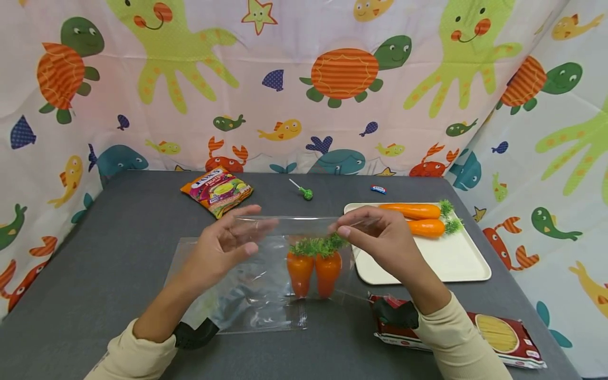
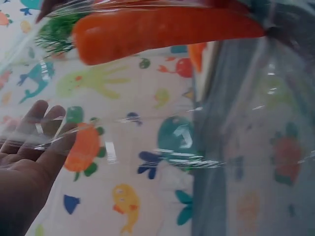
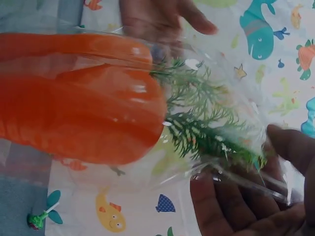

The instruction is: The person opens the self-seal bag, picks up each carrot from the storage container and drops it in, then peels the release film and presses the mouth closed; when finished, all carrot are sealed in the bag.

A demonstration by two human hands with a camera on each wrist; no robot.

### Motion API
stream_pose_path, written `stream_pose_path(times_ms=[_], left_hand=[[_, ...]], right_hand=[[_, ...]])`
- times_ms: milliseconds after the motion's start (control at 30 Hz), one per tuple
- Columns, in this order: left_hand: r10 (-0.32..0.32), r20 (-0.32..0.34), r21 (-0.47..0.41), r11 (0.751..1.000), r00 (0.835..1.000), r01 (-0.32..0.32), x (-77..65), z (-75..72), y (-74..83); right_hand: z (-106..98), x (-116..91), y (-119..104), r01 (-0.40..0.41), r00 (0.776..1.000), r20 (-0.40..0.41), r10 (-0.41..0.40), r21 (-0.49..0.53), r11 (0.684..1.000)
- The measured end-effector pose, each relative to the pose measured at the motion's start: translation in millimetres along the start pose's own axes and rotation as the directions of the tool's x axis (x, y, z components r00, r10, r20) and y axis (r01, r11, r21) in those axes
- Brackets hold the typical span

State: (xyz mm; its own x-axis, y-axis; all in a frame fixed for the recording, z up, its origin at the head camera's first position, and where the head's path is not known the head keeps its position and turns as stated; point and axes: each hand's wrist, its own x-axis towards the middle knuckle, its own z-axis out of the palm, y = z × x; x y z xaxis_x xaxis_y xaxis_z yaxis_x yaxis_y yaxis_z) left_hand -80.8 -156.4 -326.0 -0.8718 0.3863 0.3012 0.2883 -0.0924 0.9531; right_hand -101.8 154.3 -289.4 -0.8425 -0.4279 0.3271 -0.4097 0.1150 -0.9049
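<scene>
Two orange carrots [image 1: 314,274] with frilly green tops hang inside a clear plastic bag [image 1: 266,224], tips downward. My right hand [image 1: 380,235] pinches the bag's upper right edge between thumb and fingers, beside the green tops [image 3: 197,113]. At the bag's upper left, my left hand [image 1: 228,245] has its fingers extended against the film, thumb apart. The left wrist view shows those fingers [image 2: 37,130] loosely straight behind the plastic. More clear plastic [image 1: 247,311] lies flat on the table below; I cannot tell whether it is a separate bag.
A cream tray [image 1: 456,258] at right holds two more carrots [image 1: 418,211]. A red pasta packet [image 1: 503,335] lies in front of it, partly under my right forearm. Behind are a candy bag [image 1: 218,191], a green lollipop [image 1: 306,193] and a small wrapped sweet [image 1: 378,189].
</scene>
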Motion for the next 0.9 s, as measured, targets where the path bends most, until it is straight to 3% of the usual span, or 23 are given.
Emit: stream_pose_path(times_ms=[133,267,333,467,533,600,733,900], left_hand=[[-0.065,0.080,0.005,0.998,0.995,0.065,-1.8,1.6,-15.4],[-0.045,0.112,-0.007,0.999,0.993,0.046,-0.9,4.6,-21.1],[-0.028,0.123,-0.011,0.999,0.992,0.030,0.9,5.9,-21.9],[0.001,0.125,0.002,1.000,0.992,-0.002,3.3,7.0,-21.9],[-0.005,0.123,0.012,1.000,0.992,0.004,3.0,6.5,-22.8],[-0.028,0.119,0.048,0.999,0.993,0.022,1.9,5.4,-24.9],[-0.121,0.088,0.166,0.980,0.989,0.105,-1.4,2.4,-33.5],[-0.193,0.036,0.209,0.961,0.980,0.182,-2.3,0.5,-41.8]], right_hand=[[-2,-2,5,0.035,0.996,0.084,-0.042,0.087,0.996],[-5,-3,17,0.039,0.976,0.208,-0.072,0.163,0.986],[-6,-5,26,-0.009,0.962,0.272,-0.033,0.153,0.988],[-7,-12,46,-0.154,0.921,0.363,0.143,0.000,0.988],[-6,-16,54,-0.204,0.902,0.374,0.216,-0.072,0.976],[-4,-17,60,-0.224,0.897,0.368,0.245,-0.099,0.969],[1,-17,66,-0.225,0.911,0.344,0.228,-0.050,0.973],[7,-13,68,-0.232,0.911,0.340,0.234,-0.049,0.972]])
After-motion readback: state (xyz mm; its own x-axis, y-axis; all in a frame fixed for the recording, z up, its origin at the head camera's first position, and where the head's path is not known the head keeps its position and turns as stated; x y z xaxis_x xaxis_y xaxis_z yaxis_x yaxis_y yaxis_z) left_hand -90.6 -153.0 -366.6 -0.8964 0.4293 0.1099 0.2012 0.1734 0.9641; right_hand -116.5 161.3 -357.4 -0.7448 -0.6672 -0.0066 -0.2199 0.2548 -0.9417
